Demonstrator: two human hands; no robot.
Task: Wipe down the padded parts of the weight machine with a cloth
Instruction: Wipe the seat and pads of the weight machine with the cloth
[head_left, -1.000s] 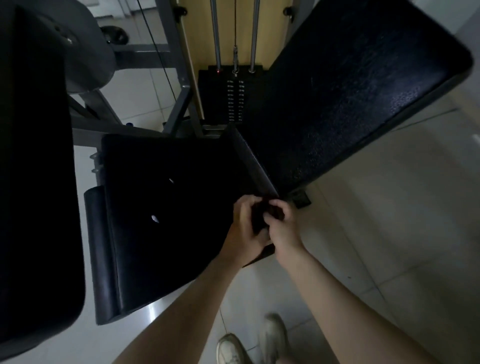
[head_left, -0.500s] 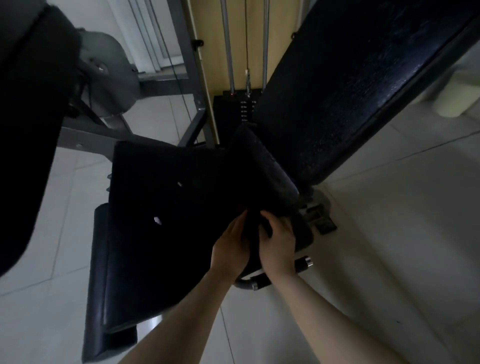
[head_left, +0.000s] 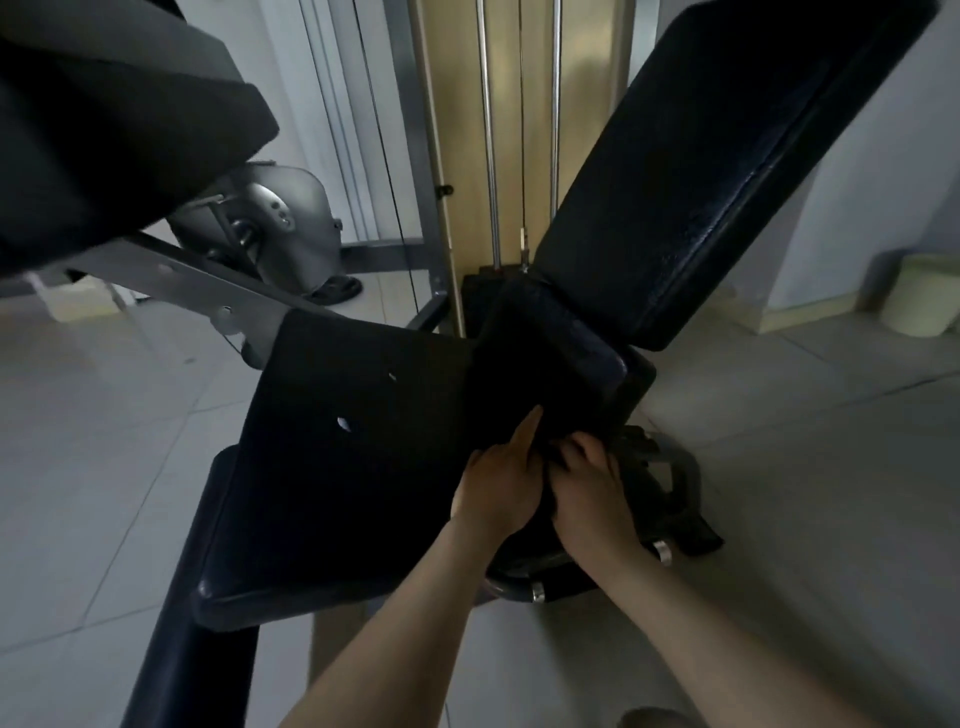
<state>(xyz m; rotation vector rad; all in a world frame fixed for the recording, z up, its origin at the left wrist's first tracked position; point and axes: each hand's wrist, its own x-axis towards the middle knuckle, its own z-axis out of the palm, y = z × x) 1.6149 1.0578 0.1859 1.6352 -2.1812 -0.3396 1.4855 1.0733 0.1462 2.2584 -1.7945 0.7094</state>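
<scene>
Head view is dim, and much of the weight machine blends into black. Both hands meet at the near end of a narrow padded block (head_left: 550, 364) in the middle of the frame. The left hand (head_left: 498, 483) lies with its index finger stretched forward along the block's dark face and the other fingers curled; the right hand (head_left: 589, 486) has its fingers bent under, knuckles up. Something dark is bunched between them, probably the cloth (head_left: 553, 460), but it cannot be told apart from the padding, so whether either hand truly grips it is unclear.

A large upper pad (head_left: 104, 114) at top left is cut off by the frame, as is the tip of the long back pad (head_left: 727, 171) rising to the right. The square seat pad (head_left: 343, 457) shows two small pale tears in its smooth cover, and its rounded front edge overhangs a padded roller (head_left: 192, 639) running out of the bottom.

Open tiled floor (head_left: 805, 519) spreads to the right and left of the machine. Behind stand two shiny steel rods (head_left: 488, 130), a thin cable and a yellow panel (head_left: 457, 156). A curved metal bar (head_left: 535, 590) with silver caps sits just beneath the wrists. A pale bin (head_left: 914, 301) stands by the far right wall.
</scene>
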